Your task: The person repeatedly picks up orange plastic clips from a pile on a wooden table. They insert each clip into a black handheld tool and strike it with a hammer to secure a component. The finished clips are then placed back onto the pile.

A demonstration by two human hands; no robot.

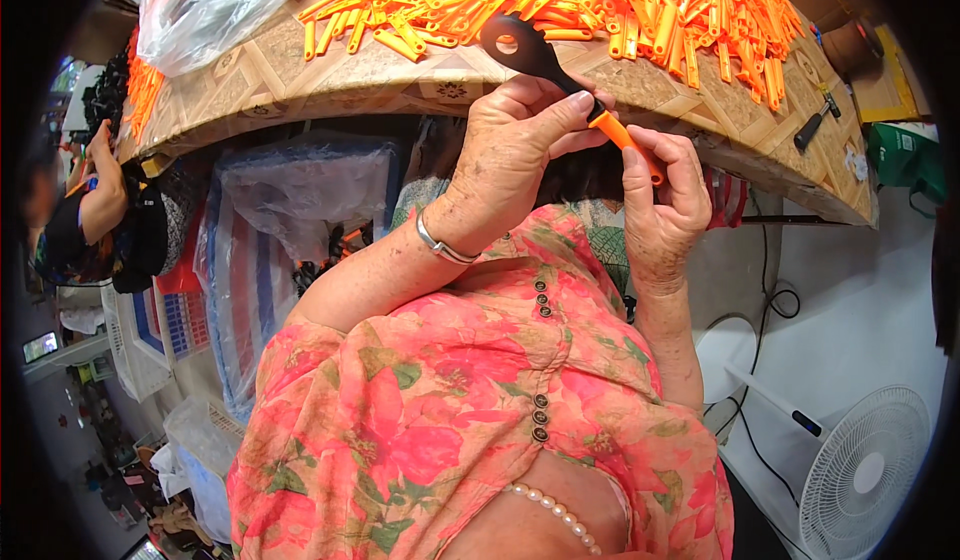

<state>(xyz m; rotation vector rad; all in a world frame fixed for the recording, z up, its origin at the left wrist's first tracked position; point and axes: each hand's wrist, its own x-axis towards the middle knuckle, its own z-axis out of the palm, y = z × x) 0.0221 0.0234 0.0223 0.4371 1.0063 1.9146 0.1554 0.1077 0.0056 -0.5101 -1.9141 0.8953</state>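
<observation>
My left hand (510,140) is closed around the neck of a black plastic tool head (530,50), which has a round hole and a toothed edge. An orange plastic handle (618,136) meets the lower end of the black piece. The fingers of my right hand (668,195) pinch this handle near its far tip. Both hands are just off the near edge of the table. How far the black piece goes into the handle is hidden by my fingers.
Loose orange handles (670,10) lie heaped on the patterned table (270,65), beside a clear plastic bag (205,20). A small hammer (815,125) rests at the right. Below are a striped woven bag (235,260) and white fan (868,472). Another person's arm (103,190) reaches in at left.
</observation>
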